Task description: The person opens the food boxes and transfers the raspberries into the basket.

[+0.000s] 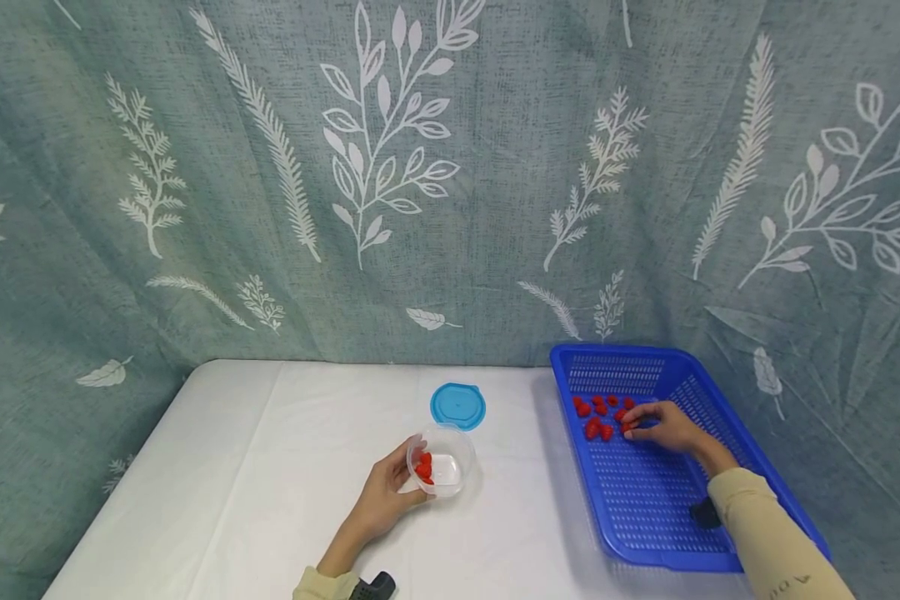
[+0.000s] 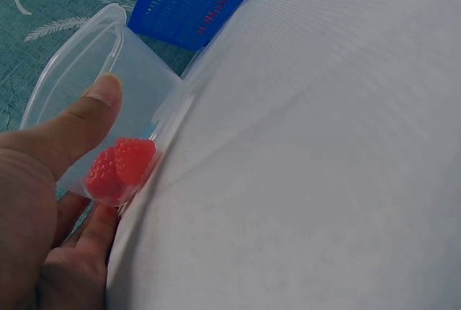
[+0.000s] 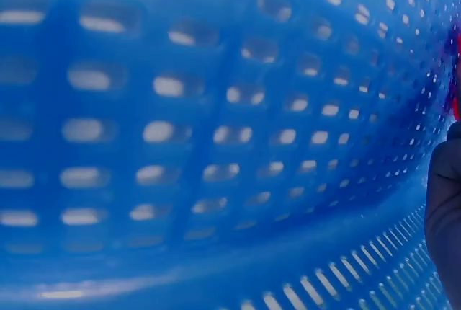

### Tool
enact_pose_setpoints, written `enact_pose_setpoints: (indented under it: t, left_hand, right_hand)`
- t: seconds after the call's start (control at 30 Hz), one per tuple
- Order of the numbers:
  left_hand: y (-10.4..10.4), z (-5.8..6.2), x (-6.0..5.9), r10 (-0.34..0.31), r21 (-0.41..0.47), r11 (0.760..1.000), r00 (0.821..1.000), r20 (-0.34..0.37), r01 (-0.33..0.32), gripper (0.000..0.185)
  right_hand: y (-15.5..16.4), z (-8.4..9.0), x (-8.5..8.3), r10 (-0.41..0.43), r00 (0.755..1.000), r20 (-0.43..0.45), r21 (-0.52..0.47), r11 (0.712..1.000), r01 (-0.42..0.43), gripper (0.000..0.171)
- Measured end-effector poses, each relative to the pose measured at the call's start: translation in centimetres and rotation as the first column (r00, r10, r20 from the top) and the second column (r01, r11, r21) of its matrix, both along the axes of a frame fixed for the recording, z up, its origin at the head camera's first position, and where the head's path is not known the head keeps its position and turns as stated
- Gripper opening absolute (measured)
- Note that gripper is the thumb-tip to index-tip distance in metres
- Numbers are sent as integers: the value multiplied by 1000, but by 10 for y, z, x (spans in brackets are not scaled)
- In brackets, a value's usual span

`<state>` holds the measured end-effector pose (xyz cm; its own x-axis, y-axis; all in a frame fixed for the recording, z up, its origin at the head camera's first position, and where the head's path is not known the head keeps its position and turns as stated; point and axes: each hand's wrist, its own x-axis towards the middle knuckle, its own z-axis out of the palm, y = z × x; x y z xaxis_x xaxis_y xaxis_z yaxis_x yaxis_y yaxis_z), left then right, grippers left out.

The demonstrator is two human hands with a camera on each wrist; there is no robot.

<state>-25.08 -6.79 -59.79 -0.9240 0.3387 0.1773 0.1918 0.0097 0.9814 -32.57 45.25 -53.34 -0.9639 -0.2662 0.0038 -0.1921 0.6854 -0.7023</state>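
Note:
My left hand [image 1: 407, 482] grips a clear plastic tub [image 1: 447, 467] tipped on its side on the white table [image 1: 270, 467]. In the left wrist view my thumb [image 2: 90, 112] presses the tub's wall [image 2: 140, 72], with red berries [image 2: 121, 167] lying inside. My right hand [image 1: 632, 426] reaches into the blue basket [image 1: 648, 517], and its fingertips pinch one of several red berries [image 1: 598, 414] at the basket's far end. The right wrist view shows only the basket's mesh wall [image 3: 216, 115] up close.
A round blue lid [image 1: 457, 406] lies flat on the table just behind the tub. A leaf-patterned green curtain [image 1: 420, 167] hangs along the table's back and sides. The basket sits at the table's right edge.

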Motion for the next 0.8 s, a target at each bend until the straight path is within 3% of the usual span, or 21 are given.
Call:
enact_pose_setpoints:
  t: [0.27, 0.43, 0.63, 0.8]
  left_hand:
    - [1, 3, 2, -3, 11, 1000, 1000, 5, 3, 93]
    - [2, 3, 3, -7, 17, 1000, 1000, 3, 7, 93]
    - [2, 1, 1, -3, 10, 1000, 1000, -3, 3, 92]
    - [0, 0, 0, 10, -6, 1000, 1000, -3, -10, 91]
  right_hand:
    - [1, -1, 2, 14, 1000, 22, -42, 999, -13, 23]
    - [-4, 6, 3, 50, 999, 0, -8, 999, -50, 24]
    - [-20, 44, 7, 41, 992, -123, 141, 990, -23, 33]
    - [-59, 98, 26, 27, 963, -267, 193, 981, 26, 29]
